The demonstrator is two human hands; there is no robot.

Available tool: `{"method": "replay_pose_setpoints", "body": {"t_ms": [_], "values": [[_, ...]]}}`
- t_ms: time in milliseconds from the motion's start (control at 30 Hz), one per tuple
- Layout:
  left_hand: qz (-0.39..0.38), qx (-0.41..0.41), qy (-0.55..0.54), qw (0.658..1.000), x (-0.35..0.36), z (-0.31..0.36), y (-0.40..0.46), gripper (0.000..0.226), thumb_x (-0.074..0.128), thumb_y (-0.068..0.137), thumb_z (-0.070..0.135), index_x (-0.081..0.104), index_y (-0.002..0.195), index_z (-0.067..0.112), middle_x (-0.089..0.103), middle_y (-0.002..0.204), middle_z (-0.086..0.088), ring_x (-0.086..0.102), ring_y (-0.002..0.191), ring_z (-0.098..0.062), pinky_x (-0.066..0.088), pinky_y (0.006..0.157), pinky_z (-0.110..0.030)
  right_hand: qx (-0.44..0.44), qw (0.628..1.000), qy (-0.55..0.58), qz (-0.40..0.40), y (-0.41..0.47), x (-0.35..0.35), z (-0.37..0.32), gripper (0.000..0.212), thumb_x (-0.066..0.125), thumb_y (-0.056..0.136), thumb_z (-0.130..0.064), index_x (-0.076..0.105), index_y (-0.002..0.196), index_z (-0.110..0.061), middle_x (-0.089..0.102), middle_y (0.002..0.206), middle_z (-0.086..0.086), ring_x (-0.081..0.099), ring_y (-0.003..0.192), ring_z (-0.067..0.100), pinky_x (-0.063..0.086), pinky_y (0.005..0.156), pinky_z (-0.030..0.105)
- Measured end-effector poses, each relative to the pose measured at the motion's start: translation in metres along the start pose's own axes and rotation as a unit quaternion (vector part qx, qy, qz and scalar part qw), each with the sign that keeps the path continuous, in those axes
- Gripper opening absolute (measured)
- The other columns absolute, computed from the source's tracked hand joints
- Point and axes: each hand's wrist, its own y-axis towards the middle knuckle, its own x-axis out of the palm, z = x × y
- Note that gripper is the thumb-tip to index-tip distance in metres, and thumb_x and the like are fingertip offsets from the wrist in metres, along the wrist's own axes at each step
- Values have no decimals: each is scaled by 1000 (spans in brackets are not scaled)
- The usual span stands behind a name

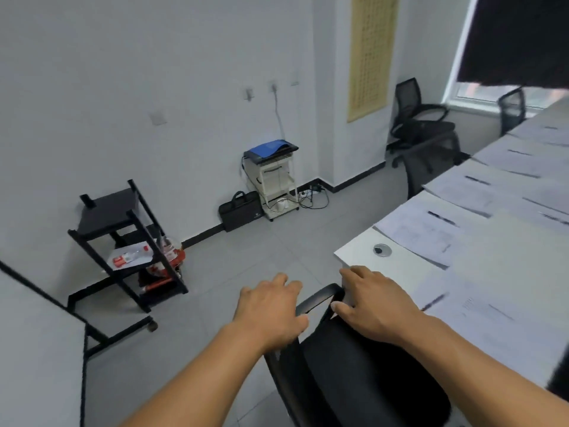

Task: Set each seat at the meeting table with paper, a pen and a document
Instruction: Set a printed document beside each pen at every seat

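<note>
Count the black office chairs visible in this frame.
4: one under both hands, one tucked at the table's near side, one by the far wall, one below the window. Others may be hidden.
</note>
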Motion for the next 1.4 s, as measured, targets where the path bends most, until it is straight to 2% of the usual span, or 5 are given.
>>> {"method": "replay_pose_setpoints", "body": {"t_ms": [167, 433, 933, 1200, 1400], "values": [[-8, 141, 26, 990, -7, 45, 41, 61, 52, 96, 61, 49, 149, 33, 53, 143, 2, 61, 124, -29, 50, 101, -53, 134, 991, 0, 10, -34, -9, 40, 65, 46, 96, -65, 44, 149, -28, 51, 151, -2, 53, 134, 28, 46, 108, 45], [-31, 291, 57, 955, -8, 149, 87, 66, 53, 99, 60, 41, 159, 36, 43, 162, 3, 51, 143, -29, 40, 115, -55, 277, 959, 57, 14, -72, 10, 127, 79, 45, 100, -66, 27, 166, -27, 33, 171, -1, 41, 150, 28, 38, 120, 46], [-111, 374, 158, 907, 44, 236, 191, 72, 54, 100, 62, 34, 165, 37, 33, 173, 3, 51, 146, -29, 41, 117, -55, 360, 921, 144, -20, -56, 70, 225, 74, 47, 101, -62, 32, 163, -24, 37, 167, 1, 39, 151, 27, 37, 122, 48], [-132, 412, 218, 874, 90, 259, 288, 65, 57, 98, 52, 41, 160, 36, 45, 161, 2, 57, 136, -27, 44, 108, -47, 405, 902, 143, -46, -21, 113, 269, 74, 47, 103, -60, 30, 165, -23, 34, 168, 2, 36, 153, 27, 31, 125, 50], [-133, 447, 237, 852, 121, 271, 345, 74, 64, 93, 48, 37, 162, 38, 43, 161, 0, 57, 136, -28, 45, 107, -47, 425, 889, 155, -72, 7, 138, 295, 77, 48, 104, -60, 24, 167, -24, 25, 174, 3, 28, 158, 28, 24, 130, 51]]}}
